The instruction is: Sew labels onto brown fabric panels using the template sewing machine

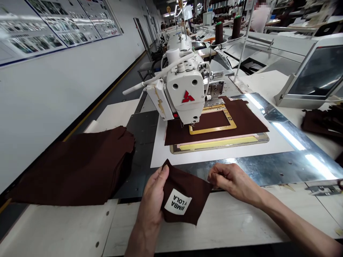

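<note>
Between my hands, above the table's front edge, is a small dark brown fabric piece (184, 182). It bears a white label (178, 202) with black lettering, seen upside down. My left hand (155, 189) grips the piece's left side, thumb on top. My right hand (227, 179) pinches its right corner with bent fingers. Beyond them stands a white sewing machine (184, 85) with a red emblem. Under its head a yellow frame (213, 130) lies on a larger brown fabric panel (249, 119), above a white sheet (209, 157).
A stack of brown fabric panels (66, 164) lies on the left. Metal thread snips (323, 190) rest at the right edge, with more dark fabric (321, 119) behind. A tilted screen (316, 73) and thread cones (219, 34) stand farther back. A person (260, 18) is in the distance.
</note>
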Action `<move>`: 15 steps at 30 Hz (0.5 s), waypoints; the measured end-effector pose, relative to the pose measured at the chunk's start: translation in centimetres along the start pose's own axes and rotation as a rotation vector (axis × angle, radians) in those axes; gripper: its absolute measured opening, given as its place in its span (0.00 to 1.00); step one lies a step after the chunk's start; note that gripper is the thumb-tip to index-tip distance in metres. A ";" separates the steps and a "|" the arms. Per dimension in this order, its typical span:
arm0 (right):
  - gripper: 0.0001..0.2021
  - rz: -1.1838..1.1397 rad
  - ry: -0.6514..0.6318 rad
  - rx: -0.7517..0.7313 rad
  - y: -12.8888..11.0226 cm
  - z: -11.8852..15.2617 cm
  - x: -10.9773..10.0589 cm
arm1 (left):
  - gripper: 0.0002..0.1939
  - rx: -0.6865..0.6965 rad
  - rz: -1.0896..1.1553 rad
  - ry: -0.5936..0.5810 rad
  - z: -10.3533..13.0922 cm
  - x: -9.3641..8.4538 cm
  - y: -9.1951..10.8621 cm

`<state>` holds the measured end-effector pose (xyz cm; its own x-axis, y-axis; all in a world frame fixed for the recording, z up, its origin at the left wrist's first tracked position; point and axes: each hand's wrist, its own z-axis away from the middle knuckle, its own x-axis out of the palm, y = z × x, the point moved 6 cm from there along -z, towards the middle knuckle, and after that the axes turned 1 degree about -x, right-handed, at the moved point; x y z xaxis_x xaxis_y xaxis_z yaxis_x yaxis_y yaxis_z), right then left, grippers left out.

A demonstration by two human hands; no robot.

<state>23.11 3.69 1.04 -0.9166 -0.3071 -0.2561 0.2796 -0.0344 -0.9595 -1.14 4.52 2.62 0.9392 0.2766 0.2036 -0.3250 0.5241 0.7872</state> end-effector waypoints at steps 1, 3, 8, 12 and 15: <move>0.08 -0.039 0.038 0.011 0.3 0.1 -0.6 | 0.23 -0.006 -0.008 0.048 0.1 -0.4 0.3; 0.11 -0.138 0.124 0.035 0.8 0.3 -2.0 | 0.23 0.005 -0.005 0.147 0.4 -1.3 0.9; 0.17 -0.205 0.269 0.037 0.6 1.1 -4.2 | 0.22 0.027 0.021 0.220 0.4 -2.5 1.4; 0.23 0.027 0.026 -0.109 -2.2 0.5 -0.7 | 0.25 -0.002 0.022 0.087 0.1 -1.2 0.8; 0.11 0.184 -0.053 -0.252 -3.7 0.1 1.5 | 0.25 -0.006 0.002 0.085 0.3 -1.1 0.7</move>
<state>20.74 3.23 4.19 -0.8393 -0.3352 -0.4281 0.3537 0.2615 -0.8981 -2.32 4.35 3.16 0.9260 0.3444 0.1549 -0.3276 0.5284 0.7833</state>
